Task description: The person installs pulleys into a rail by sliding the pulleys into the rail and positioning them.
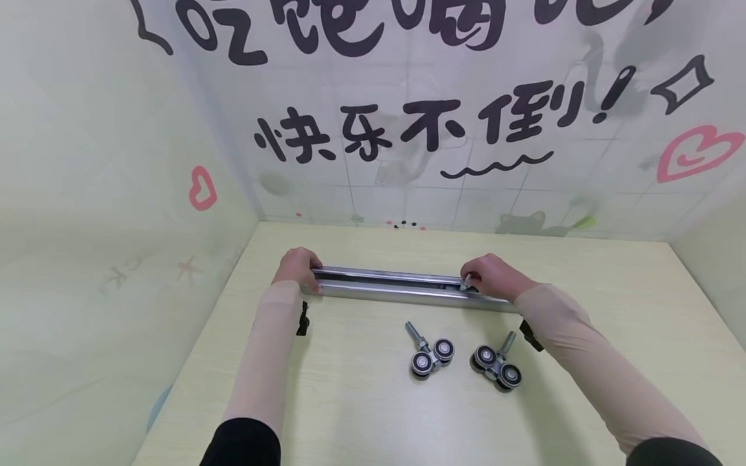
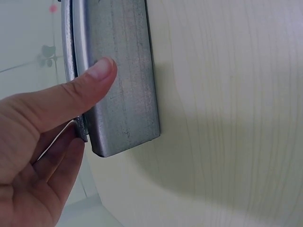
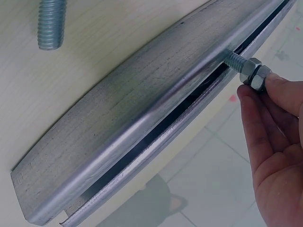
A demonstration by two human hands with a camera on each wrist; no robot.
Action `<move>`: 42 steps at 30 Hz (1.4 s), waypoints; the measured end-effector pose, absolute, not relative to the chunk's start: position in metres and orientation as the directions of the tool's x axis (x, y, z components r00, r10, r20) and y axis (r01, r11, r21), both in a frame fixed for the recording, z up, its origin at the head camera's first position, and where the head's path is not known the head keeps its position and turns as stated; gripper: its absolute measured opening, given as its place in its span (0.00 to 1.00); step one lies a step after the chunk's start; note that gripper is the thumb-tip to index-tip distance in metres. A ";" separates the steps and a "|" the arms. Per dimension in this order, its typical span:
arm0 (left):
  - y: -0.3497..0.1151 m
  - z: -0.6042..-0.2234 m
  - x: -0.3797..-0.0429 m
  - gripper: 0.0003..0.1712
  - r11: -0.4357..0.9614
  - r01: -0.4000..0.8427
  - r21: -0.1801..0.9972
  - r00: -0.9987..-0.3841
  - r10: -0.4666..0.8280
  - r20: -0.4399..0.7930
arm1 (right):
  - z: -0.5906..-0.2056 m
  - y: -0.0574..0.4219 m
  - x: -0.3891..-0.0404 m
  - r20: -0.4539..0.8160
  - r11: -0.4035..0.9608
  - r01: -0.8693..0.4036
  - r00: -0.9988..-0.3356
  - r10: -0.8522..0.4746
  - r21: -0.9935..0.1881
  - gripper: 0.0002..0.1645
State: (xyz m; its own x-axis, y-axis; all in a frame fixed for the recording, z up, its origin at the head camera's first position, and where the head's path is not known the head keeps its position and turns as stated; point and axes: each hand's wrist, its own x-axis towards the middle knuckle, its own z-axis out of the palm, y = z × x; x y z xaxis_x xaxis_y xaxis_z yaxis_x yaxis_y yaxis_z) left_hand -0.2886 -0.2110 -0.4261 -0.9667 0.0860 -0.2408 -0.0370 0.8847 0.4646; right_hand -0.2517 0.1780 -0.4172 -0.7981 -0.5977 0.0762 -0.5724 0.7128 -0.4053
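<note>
A long metal channel rail (image 1: pixel 390 292) lies across the table, its slot facing up. At its left end my left hand (image 1: pixel 298 266) grips it, and the left wrist view shows the thumb (image 2: pixel 97 75) laid on the side wall with the fingers behind. Near the right end, my right hand (image 1: pixel 495 275) pinches a threaded bolt (image 3: pixel 235 61) by its nuts (image 3: pixel 255 74). The bolt stands out of the slot; whatever it joins inside the rail is mostly hidden.
Two roller trolleys lie on the table (image 1: pixel 350 388) in front of the rail: one trolley (image 1: pixel 431 356) near the middle, another trolley (image 1: pixel 497 369) to its right, each with a threaded stem. A printed wall covering (image 1: pixel 408 194) stands behind, and a pale wall (image 1: pixel 116 259) at the left.
</note>
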 end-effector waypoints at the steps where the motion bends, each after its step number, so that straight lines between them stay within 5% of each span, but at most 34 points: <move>1: -0.211 -0.426 -0.288 0.32 0.885 -0.038 0.464 -0.967 0.085 -0.241 | -0.417 0.178 -0.252 0.077 0.712 -0.573 -0.798 -0.598 -0.405 0.08; 42: -0.210 -0.424 -0.286 0.30 0.884 -0.037 0.466 -0.966 0.088 -0.245 | -0.419 0.179 -0.254 0.093 0.705 -0.592 -0.787 -0.610 -0.391 0.09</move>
